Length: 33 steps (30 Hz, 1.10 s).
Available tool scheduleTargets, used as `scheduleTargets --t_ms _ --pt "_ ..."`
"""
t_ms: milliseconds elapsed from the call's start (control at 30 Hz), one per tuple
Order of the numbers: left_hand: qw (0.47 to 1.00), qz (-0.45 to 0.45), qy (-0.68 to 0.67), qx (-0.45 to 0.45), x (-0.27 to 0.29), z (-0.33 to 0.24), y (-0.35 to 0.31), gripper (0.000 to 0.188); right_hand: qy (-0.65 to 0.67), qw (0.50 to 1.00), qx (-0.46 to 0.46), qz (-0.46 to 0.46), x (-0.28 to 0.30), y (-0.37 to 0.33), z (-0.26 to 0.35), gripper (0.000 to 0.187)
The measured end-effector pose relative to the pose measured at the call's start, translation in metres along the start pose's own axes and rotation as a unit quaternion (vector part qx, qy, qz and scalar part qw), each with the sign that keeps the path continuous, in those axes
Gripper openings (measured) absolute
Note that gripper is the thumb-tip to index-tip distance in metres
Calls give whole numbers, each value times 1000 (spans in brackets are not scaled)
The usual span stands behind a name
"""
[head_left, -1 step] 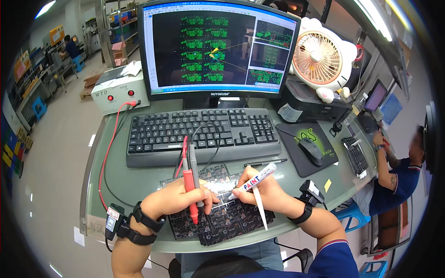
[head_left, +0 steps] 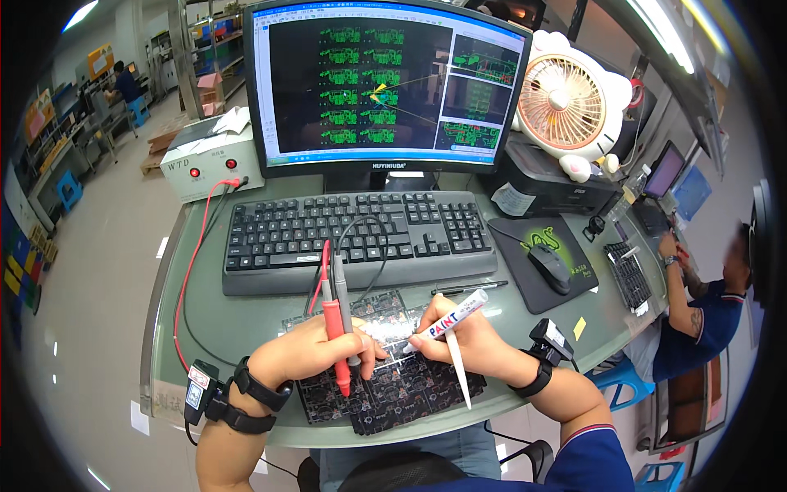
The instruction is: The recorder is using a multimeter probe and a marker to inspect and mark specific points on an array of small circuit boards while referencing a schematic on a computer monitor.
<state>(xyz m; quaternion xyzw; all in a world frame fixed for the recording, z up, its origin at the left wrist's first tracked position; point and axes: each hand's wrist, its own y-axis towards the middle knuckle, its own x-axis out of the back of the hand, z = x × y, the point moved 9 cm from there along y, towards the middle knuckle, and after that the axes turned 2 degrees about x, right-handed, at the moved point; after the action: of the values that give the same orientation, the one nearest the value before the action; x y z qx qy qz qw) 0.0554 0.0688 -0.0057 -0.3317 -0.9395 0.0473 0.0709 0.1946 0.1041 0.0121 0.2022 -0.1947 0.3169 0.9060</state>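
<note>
My left hand (head_left: 316, 353) is closed around two test probes, a red probe (head_left: 334, 324) and a grey-black probe (head_left: 345, 303). Their tips point down toward me, over dark printed circuit boards (head_left: 410, 402) that lie on the desk edge in front of me. Pinched in my right hand (head_left: 471, 344) is a white paint marker (head_left: 459, 313), its tip close to the boards near my left fingertips. A slender white pointed stick (head_left: 459, 373) also sticks out from between my right fingers, toward me; its kind I cannot make out. Whether the marker tip touches a board is hard to see.
Behind the boards stand a black keyboard (head_left: 361, 238) and a monitor (head_left: 352, 98) with green board layouts. A mouse (head_left: 549, 269), a pen (head_left: 469, 289) and a fan (head_left: 561, 102) are to the right. Probe leads run to a white box (head_left: 211, 160). Another person (head_left: 697, 303) sits at right.
</note>
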Motion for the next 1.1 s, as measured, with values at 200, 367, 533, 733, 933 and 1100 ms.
scheduleTargets --t_ms 200,367,533,733,933,1100 --pt "1000 -4 4 11 1 1 0 38 -51 998 8 18 -6 2 8 27" --pt "1000 -7 -5 23 2 2 1 38 -91 996 9 -7 2 2 7 25" --pt "999 -15 31 10 3 -6 -2 42 -84 996 23 25 0 1 7 24" --pt "984 -162 -59 -42 45 -11 -13 44 134 983 -86 -93 30 2 -23 21" --pt "982 -188 -31 0 53 10 -7 40 223 969 -93 -54 18 24 -20 21" --pt "972 -193 -104 79 55 24 -8 40 358 927 -79 -78 19 34 -20 22"
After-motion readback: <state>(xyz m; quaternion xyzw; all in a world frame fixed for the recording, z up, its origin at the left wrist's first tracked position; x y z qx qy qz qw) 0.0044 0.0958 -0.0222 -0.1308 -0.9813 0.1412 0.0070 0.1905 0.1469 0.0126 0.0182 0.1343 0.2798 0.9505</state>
